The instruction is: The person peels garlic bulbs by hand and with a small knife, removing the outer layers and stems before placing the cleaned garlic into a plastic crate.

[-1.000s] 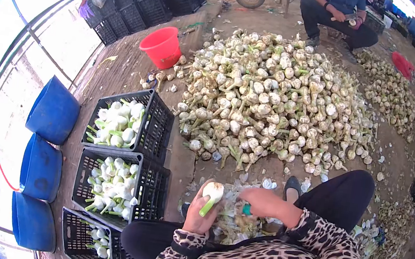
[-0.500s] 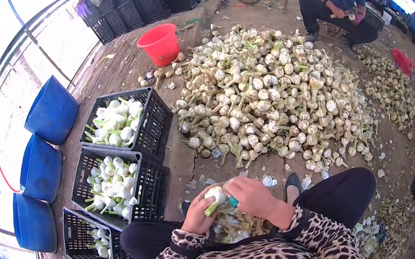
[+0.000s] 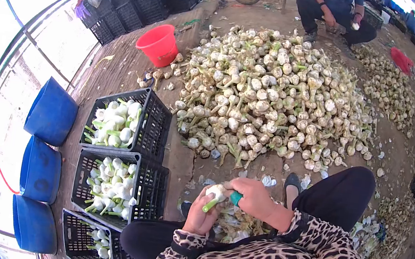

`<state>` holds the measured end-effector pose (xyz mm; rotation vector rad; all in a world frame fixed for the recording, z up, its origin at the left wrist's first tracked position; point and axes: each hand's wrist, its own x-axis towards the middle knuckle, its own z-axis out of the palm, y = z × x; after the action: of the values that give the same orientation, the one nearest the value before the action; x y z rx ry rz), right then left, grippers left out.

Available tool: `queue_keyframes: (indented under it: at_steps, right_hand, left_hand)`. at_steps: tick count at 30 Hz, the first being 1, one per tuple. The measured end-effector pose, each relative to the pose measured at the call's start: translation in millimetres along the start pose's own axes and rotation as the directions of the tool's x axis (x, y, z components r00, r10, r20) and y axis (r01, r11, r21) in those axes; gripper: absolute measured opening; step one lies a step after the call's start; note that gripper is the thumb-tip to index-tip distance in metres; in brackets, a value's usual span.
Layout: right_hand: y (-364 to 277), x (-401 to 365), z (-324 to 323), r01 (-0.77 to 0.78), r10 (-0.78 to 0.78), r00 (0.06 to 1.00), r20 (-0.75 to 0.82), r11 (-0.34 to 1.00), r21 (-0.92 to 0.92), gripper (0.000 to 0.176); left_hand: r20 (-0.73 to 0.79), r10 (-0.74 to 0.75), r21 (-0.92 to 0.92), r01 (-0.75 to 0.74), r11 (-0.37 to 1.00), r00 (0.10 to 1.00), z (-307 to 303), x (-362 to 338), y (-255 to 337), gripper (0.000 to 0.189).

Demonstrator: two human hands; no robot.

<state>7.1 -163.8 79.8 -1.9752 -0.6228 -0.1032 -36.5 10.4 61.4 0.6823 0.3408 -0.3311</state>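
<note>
My left hand (image 3: pixel 199 217) is wrapped round a white garlic bulb (image 3: pixel 217 192), whose cut green stem points down towards me. Just right of it, my right hand (image 3: pixel 256 199) is closed on a small tool with a teal handle (image 3: pixel 235 198). The tool's working end is hidden by the fingers and the bulb. The right fingertips are against the bulb's upper right side. Loose skins and dry leaves (image 3: pixel 239 224) lie below both hands, between my legs.
A large heap of untrimmed garlic (image 3: pixel 270 96) lies ahead. Black crates of cleaned bulbs (image 3: pixel 150 188) stand at left, beside blue tubs (image 3: pixel 43 167). A red bucket (image 3: pixel 159 51) stands behind the crates. Another person (image 3: pixel 335 15) sits beyond the heap, holding a bulb.
My right hand has shifted very slightly, and more of the teal handle shows. The bulb stays in my left hand. Across the heap, the other person's hands have moved apart.
</note>
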Motion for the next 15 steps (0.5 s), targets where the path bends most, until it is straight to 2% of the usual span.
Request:
queue_keyframes:
  at_steps: [4, 7, 13, 15]
  right_hand:
    - [-1.4, 0.2, -1.3, 0.107, -0.105, 0.994, 0.029, 0.988, -0.109, 0.021]
    - [0.3, -1.3, -0.2, 0.247, -0.243, 0.969, 0.048, 0.936, -0.25, 0.023]
    - [5.9, 5.7, -2.9, 0.1, -0.096, 0.995, 0.031, 0.975, -0.196, 0.027]
    - [10.2, 3.5, -2.6, 0.057, -0.039, 0.996, 0.077, 0.967, -0.249, 0.025]
  left_hand:
    - [0.007, 0.003, 0.017, -0.003, 1.0, 1.0, -4.9, -1.3, -1.8, 0.038]
    - [0.013, -0.018, 0.012, 0.018, 1.0, 1.0, -1.9, -2.9, -1.4, 0.035]
    - [-0.005, -0.061, -0.007, 0.061, 0.998, 0.998, 1.7, -7.3, 2.2, 0.037]
    - [0.028, -0.083, -0.005, 0.083, 0.997, 0.996, -0.7, -7.8, 3.5, 0.038]
